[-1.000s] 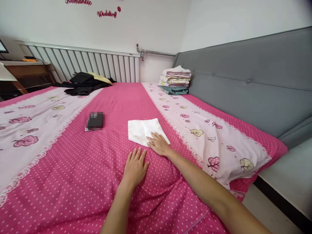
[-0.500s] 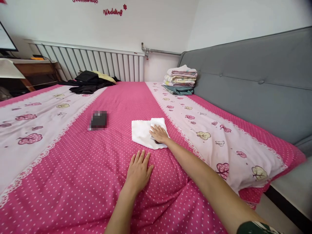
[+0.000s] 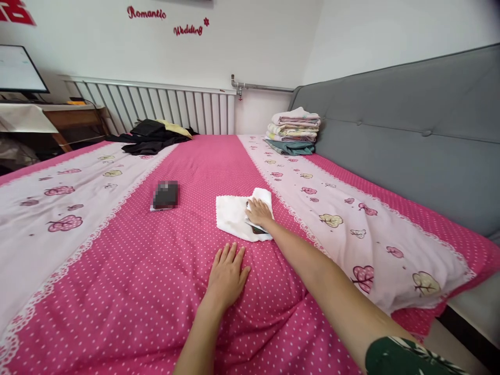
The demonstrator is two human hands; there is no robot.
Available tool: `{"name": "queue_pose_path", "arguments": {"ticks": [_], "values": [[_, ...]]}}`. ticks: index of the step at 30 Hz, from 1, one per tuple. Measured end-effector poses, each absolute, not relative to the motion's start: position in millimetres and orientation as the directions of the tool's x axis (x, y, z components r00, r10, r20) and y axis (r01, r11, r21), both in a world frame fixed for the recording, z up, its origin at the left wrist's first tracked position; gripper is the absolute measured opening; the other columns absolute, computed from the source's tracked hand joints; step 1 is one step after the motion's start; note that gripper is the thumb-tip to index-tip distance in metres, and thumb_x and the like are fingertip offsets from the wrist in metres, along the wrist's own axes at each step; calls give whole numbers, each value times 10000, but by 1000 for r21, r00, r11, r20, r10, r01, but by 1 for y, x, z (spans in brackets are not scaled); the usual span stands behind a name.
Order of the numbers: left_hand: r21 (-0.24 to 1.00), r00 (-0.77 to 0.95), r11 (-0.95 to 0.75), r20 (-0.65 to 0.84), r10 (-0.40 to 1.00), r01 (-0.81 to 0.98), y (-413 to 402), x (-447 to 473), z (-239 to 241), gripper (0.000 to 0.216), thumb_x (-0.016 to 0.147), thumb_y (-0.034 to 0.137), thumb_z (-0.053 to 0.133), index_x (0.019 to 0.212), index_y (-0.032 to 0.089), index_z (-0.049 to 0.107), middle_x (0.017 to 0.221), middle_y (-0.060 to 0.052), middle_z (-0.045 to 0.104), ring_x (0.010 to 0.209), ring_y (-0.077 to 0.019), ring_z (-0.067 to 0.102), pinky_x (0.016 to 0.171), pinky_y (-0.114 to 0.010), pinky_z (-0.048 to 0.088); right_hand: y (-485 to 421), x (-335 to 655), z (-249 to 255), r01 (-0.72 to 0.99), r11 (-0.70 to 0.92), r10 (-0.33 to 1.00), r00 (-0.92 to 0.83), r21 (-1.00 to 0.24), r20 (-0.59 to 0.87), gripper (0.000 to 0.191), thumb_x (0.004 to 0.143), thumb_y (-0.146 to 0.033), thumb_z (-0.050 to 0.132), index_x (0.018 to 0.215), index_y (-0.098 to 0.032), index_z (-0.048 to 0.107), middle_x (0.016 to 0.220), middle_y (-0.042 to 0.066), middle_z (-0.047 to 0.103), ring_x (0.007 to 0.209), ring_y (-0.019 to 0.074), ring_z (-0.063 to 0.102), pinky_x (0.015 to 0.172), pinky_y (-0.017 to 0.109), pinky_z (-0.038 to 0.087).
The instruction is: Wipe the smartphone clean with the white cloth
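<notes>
A white cloth (image 3: 231, 214) with a scalloped edge lies spread on the pink dotted bedspread (image 3: 156, 291). Its right part is folded over a flat, dark-edged thing (image 3: 258, 229), mostly covered, whose kind I cannot make out. My right hand (image 3: 259, 212) rests flat on that fold, fingers stretched out over the cloth. Just in front of the cloth, my left hand (image 3: 227, 273) lies palm down on the bedspread with its fingers apart, holding nothing and not touching the cloth.
A dark, blurred-out rectangular object (image 3: 166, 196) lies left of the cloth. Dark clothes (image 3: 150, 136) are heaped at the back left, and folded textiles (image 3: 295, 131) are stacked by the grey headboard (image 3: 402, 114). A monitor (image 3: 21, 69) stands at far left.
The view has tilted up slightly and shifted left. Under my right hand, more of the dark-edged thing shows at the cloth's fold. My left hand stays flat on the bedspread.
</notes>
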State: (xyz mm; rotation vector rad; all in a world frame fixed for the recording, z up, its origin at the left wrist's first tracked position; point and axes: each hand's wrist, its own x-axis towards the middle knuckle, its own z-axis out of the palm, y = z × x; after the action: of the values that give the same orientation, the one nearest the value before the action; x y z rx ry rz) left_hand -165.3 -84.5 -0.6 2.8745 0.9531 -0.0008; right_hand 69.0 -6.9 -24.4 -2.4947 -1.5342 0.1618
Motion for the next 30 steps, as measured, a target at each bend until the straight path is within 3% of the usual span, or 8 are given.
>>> {"name": "queue_pose_path", "arguments": {"ticks": [17,24,30], "values": [[96,795,-807,141,590,582,-85,-167,-11,475,942,354,386,1371,157,438,1439,-117,392,1348,-260,331,1116,-456,261,-64,47,-18,957,-205,975,218,-207,40,586,921,-309,245,1485,-153,207,1564,16,144,1434,186,94,1152,342,59],[97,793,-801,109,599,591,-86,-167,-8,483,951,360,359,1384,154,419,1452,-111,374,1356,-260,315,1121,-453,247,-83,41,-17,966,-111,992,120,-234,24,579,921,-322,235,1483,-185,224,1564,-4,136,1437,186,77,1155,355,60],[85,796,-801,91,599,593,-87,-167,-8,494,956,360,342,1399,148,395,1460,-108,364,1363,-257,302,1129,-442,227,-78,45,-20,963,-135,991,136,-233,-12,579,920,-326,231,1487,-211,208,1567,-19,116,1439,187,58,1155,372,53]]}}
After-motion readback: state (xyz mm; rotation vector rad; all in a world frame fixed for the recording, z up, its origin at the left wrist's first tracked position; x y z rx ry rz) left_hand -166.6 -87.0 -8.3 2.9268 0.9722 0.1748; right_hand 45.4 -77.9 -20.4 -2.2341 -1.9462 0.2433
